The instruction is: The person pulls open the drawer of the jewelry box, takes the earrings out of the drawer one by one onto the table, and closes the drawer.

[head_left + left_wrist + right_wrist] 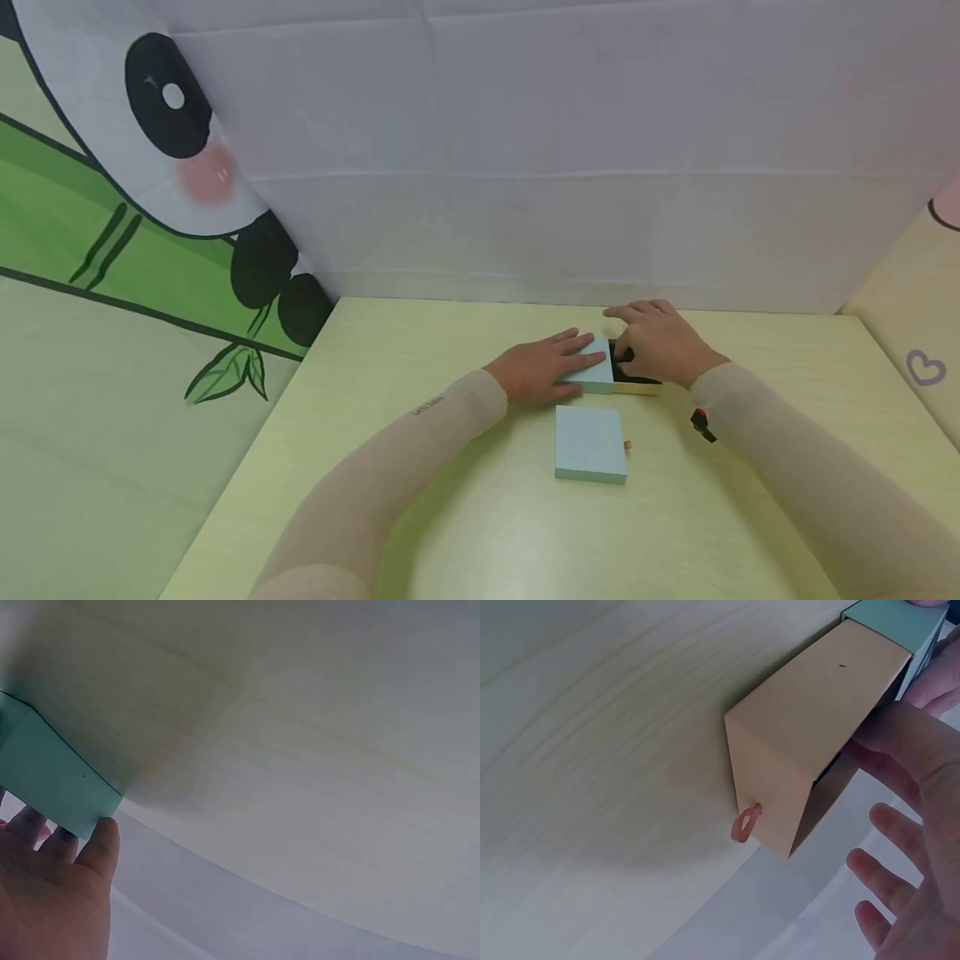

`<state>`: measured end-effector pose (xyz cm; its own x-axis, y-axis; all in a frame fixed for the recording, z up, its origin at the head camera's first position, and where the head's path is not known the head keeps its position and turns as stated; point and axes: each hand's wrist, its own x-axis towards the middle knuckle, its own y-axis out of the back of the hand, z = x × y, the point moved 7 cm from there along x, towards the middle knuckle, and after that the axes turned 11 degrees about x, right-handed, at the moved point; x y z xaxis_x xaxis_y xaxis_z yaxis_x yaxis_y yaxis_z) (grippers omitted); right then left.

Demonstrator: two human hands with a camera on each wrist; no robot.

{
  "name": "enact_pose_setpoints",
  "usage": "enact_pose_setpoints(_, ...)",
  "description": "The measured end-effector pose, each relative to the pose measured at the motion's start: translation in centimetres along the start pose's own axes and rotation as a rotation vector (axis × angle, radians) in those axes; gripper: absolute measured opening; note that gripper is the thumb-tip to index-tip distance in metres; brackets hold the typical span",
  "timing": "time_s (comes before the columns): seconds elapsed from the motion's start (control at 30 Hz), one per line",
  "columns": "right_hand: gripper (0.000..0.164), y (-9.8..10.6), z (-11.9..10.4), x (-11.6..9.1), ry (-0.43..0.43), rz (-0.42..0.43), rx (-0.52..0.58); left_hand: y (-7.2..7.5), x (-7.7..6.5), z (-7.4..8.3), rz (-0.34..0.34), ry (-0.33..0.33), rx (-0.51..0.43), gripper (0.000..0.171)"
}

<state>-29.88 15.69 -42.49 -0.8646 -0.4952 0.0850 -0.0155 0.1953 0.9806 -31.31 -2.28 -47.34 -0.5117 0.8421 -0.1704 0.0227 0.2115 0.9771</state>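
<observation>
A light blue slide-out box (598, 375) lies at the back of the table, with its tan drawer (810, 697) pulled out to the right. My left hand (543, 367) rests on the blue sleeve, fingers spread and mostly straight across its top. The right hand (663, 346) reaches over the drawer, thumb and index finger dipping into its black interior. Their tips are hidden inside, so I cannot tell whether they pinch anything. Its other fingers extend outside the drawer. A small brown ribbon loop (744, 823) sticks out of the drawer's end.
A second light blue box (590, 443), closed, with a small brown tab (627, 445) on its right side, lies just nearer to me. Behind the pale wooden table (480, 517) hangs a white cloth (525, 225). Printed panels stand at left and right.
</observation>
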Motion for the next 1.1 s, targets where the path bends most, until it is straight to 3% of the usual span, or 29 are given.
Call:
enact_pose_setpoints(0.4, 0.006, -0.4, -0.3, 0.3, -0.009, 0.0, -0.003, 0.3, -0.2, 0.1, 0.01, 0.001, -0.006, 0.072)
enact_pose_setpoints(0.67, 0.025, -0.7, -1.2, 0.1, 0.009, 0.001, -0.009, 0.2, -0.6, 0.4, 0.006, -0.014, 0.0, 0.072)
enact_pose_setpoints(1.1, 0.015, 0.5, -1.6, -0.5, 0.049, 0.054, -0.036, 0.4, -0.9, 0.5, 0.003, -0.016, 0.001, 0.072)
